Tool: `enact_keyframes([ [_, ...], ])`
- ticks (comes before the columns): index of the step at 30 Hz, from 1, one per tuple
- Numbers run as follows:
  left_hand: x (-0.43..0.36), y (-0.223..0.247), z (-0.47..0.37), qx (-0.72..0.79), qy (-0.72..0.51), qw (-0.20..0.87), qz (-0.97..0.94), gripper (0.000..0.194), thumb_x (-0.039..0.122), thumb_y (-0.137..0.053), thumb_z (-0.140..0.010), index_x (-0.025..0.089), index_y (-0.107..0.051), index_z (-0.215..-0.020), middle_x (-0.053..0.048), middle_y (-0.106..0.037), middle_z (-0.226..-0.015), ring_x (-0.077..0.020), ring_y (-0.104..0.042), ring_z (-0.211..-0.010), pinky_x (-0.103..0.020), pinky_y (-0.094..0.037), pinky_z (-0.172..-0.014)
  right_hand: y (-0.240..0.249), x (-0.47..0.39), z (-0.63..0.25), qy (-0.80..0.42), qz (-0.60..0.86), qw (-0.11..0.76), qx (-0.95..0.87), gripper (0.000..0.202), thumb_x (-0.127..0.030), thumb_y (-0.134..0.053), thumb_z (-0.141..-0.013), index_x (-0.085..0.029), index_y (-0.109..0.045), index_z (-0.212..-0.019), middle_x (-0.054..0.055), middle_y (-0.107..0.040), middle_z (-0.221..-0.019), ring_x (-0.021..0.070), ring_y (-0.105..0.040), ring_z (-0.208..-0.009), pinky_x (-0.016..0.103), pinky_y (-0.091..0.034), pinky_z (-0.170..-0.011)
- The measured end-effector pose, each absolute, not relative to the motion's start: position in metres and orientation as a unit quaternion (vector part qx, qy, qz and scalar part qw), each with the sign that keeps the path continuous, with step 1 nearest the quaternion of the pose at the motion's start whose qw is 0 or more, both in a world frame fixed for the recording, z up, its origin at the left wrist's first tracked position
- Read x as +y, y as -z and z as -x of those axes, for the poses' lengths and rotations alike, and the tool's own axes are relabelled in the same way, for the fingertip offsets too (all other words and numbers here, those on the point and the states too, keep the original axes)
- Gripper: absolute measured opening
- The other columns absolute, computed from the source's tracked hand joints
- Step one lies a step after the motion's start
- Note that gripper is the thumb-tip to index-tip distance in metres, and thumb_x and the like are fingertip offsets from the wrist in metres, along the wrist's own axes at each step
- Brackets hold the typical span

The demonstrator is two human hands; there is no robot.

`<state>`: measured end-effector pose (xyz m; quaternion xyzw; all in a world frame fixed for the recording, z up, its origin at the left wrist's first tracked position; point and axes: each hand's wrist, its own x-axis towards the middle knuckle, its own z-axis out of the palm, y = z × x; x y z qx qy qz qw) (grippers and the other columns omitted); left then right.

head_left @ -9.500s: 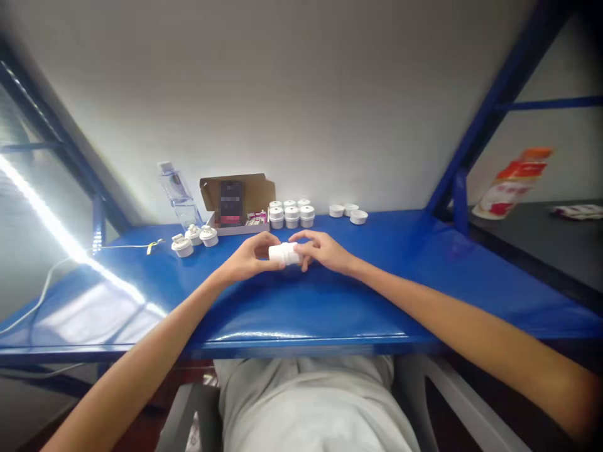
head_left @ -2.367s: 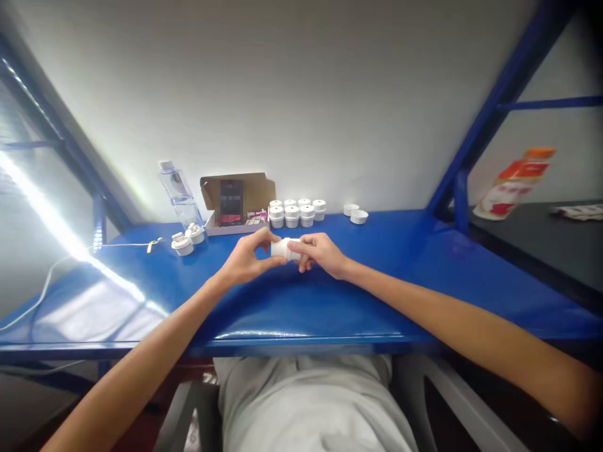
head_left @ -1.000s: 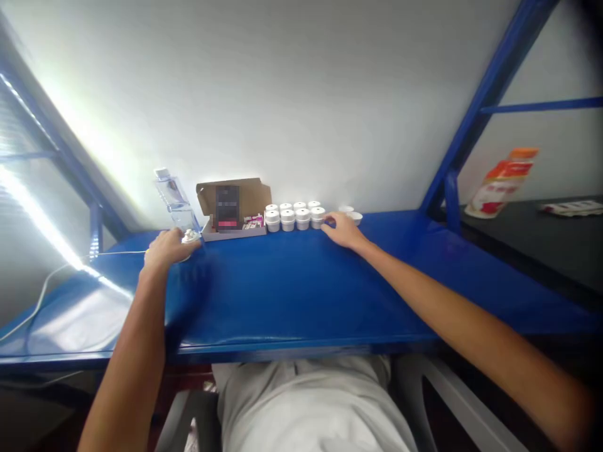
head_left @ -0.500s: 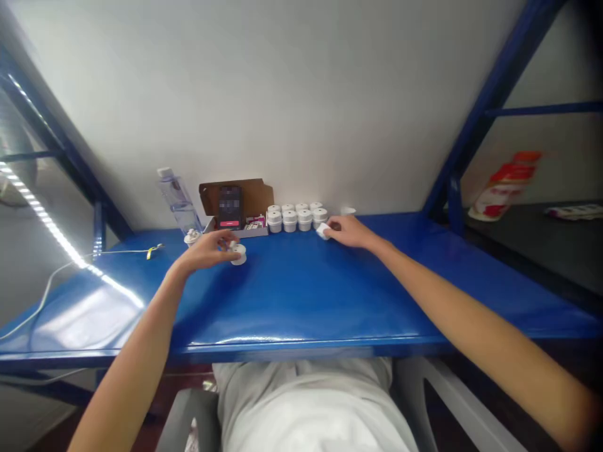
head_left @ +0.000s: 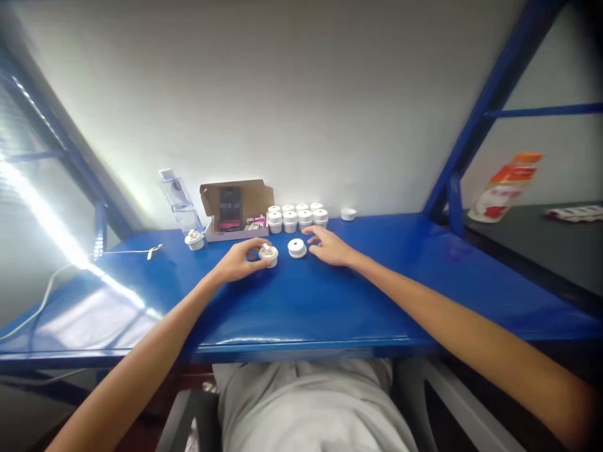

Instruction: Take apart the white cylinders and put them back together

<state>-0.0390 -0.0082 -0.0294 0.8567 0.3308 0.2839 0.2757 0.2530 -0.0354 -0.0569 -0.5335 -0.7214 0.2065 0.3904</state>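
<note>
My left hand [head_left: 245,258] grips a round white fitting [head_left: 269,254] by its side, thumb in front and fingers behind; small parts show inside its upturned face. Just right of it, a white cap [head_left: 296,248] with a dark centre hole sits on the blue table. Beside that cap my right hand [head_left: 328,247] is open, thumb and fingers apart, with nothing in them. Behind the hands stand several white round units [head_left: 305,217] in two rows. A similar open fitting [head_left: 194,240] rests at the left, and a shallow white cup [head_left: 348,214] at the back right.
An open cardboard box [head_left: 238,235] at the back holds a phone [head_left: 230,207] and small packets. A clear bottle [head_left: 181,202] stands left of it. A white cable [head_left: 122,252] crosses the left side. At right, a red-and-white bottle [head_left: 506,188] stands on a dark surface.
My left hand has moved right with the white fitting. My right hand has come left and let go of a white cap, which now sits on the table.
</note>
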Motion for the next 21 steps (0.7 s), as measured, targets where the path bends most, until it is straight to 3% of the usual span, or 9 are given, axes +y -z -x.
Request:
enact_keyframes([
  [3,-0.014,0.034,0.032,0.322,-0.308,0.296,-0.845,0.052,0.051,-0.078,-0.075,0.02,-0.066,-0.115,-0.009,-0.071,-0.113,-0.0241,-0.067,-0.099,-0.039,-0.054,-0.091,0.056,-0.043,-0.246,-0.169,0.429,0.366,-0.808,0.064,-0.01,-0.065,-0.073,-0.023,-0.058,-0.135,0.009,-0.059,-0.144,0.0258,-0.058,-0.128,0.039,-0.049,-0.103],
  [7,-0.023,0.031,0.026,0.33,-0.348,0.331,-0.813,0.054,0.046,-0.084,-0.068,0.02,-0.056,-0.105,-0.006,-0.07,-0.101,-0.0201,-0.069,-0.087,-0.033,-0.055,-0.079,0.05,-0.052,-0.238,-0.183,0.423,0.341,-0.819,0.036,-0.026,-0.069,-0.08,-0.022,-0.065,-0.116,0.005,-0.072,-0.113,0.0231,-0.068,-0.102,0.039,-0.052,-0.095],
  [9,-0.027,0.026,0.025,0.339,-0.352,0.361,-0.794,0.054,0.044,-0.085,-0.068,0.02,-0.051,-0.101,-0.004,-0.07,-0.096,-0.0185,-0.069,-0.082,-0.03,-0.054,-0.073,0.046,-0.054,-0.235,-0.22,0.429,0.382,-0.789,0.036,-0.031,-0.073,-0.078,-0.022,-0.063,-0.111,0.004,-0.071,-0.107,0.0207,-0.069,-0.093,0.036,-0.055,-0.087],
  [14,-0.033,0.018,0.023,0.342,-0.333,0.441,-0.759,0.055,0.044,-0.085,-0.067,0.02,-0.051,-0.103,-0.004,-0.071,-0.092,-0.0186,-0.069,-0.08,-0.031,-0.054,-0.072,0.038,-0.062,-0.223,-0.31,0.374,0.497,-0.719,0.049,-0.029,-0.075,-0.077,-0.025,-0.058,-0.122,0.006,-0.066,-0.124,0.02,-0.069,-0.102,0.034,-0.056,-0.091],
  [17,-0.034,0.015,0.021,0.332,-0.333,0.484,-0.738,0.056,0.048,-0.083,-0.071,0.02,-0.053,-0.109,-0.003,-0.072,-0.089,-0.0201,-0.07,-0.083,-0.031,-0.053,-0.073,0.036,-0.071,-0.214,-0.311,0.346,0.485,-0.74,0.042,-0.032,-0.074,-0.08,-0.025,-0.062,-0.12,0.005,-0.068,-0.124,0.0216,-0.069,-0.107,0.037,-0.055,-0.097],
  [21,-0.035,0.015,0.02,0.336,-0.342,0.493,-0.726,0.046,0.055,-0.077,-0.077,0.018,-0.059,-0.098,-0.002,-0.07,-0.079,-0.0158,-0.066,-0.072,-0.026,-0.047,-0.064,0.037,-0.079,-0.207,-0.256,0.337,0.478,-0.77,0.042,-0.031,-0.076,-0.08,-0.025,-0.064,-0.12,0.005,-0.068,-0.123,0.0222,-0.068,-0.109,0.037,-0.055,-0.099],
])
